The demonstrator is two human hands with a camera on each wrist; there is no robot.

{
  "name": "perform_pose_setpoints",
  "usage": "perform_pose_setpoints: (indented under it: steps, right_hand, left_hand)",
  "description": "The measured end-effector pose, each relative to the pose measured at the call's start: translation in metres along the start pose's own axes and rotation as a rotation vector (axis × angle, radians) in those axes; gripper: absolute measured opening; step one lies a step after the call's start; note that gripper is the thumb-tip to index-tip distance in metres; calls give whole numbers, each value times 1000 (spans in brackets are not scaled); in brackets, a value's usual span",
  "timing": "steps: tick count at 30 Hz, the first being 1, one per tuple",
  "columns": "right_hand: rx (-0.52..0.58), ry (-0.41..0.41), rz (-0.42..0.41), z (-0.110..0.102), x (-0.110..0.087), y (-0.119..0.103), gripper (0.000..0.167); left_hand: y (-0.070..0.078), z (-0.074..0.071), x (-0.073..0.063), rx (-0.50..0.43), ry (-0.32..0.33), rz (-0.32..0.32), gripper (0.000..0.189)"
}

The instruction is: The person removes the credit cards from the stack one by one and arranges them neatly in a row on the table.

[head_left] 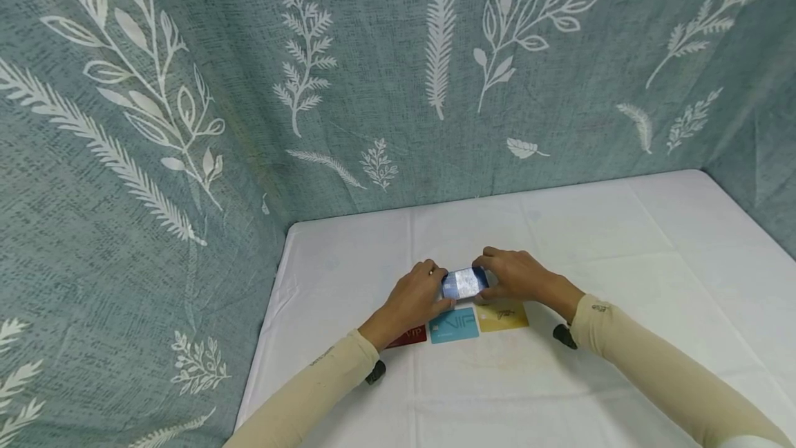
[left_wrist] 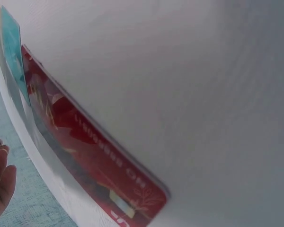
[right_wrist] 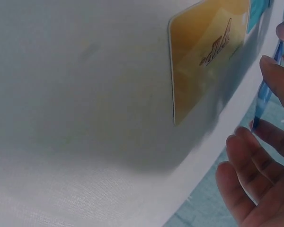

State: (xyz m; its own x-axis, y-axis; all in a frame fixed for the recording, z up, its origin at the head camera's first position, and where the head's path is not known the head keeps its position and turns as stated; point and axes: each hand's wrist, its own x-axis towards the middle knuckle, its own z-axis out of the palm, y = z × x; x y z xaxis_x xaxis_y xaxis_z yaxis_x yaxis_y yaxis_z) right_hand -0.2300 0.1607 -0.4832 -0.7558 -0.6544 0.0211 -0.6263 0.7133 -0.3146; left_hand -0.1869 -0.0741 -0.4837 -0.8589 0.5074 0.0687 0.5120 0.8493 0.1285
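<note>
A blue card [head_left: 465,283] with a bright reflection across it is held between both hands, slightly raised off the table. My left hand [head_left: 415,296] pinches its left end, thumb at the near edge. At the right end my right hand [head_left: 513,275] grips it between thumb and fingers; the right wrist view catches the blue card [right_wrist: 263,97] edge-on. Just nearer than the hands lie a red card [head_left: 407,336], a teal card [head_left: 454,325] and a yellow card [head_left: 502,316] in a row. The left forearm partly covers the red one.
A white cloth [head_left: 497,393] with fold creases covers the table. Behind and to the left hangs a teal curtain [head_left: 385,75] with white leaf patterns. Small dark pieces show beneath the left wrist [head_left: 376,372] and the right wrist [head_left: 564,336].
</note>
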Motion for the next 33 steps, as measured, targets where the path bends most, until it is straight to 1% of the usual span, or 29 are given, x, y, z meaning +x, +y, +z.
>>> perform_pose_setpoints:
  steps: [8, 19, 25, 33]
  right_hand:
    - [-13, 8, -1, 3, -3, 1, 59]
    - [-16, 11, 13, 3, -5, 2, 61]
    - [-23, 5, 14, 1, -6, 3, 61]
    - [-19, 3, 17, 2, -8, 4, 60]
  left_hand:
    - [2, 2, -1, 12, -5, 7, 58]
    - [4, 2, -2, -9, -1, 17, 58]
    - [5, 4, 0, 11, -8, 18, 59]
    - [8, 4, 0, 13, -6, 20, 59]
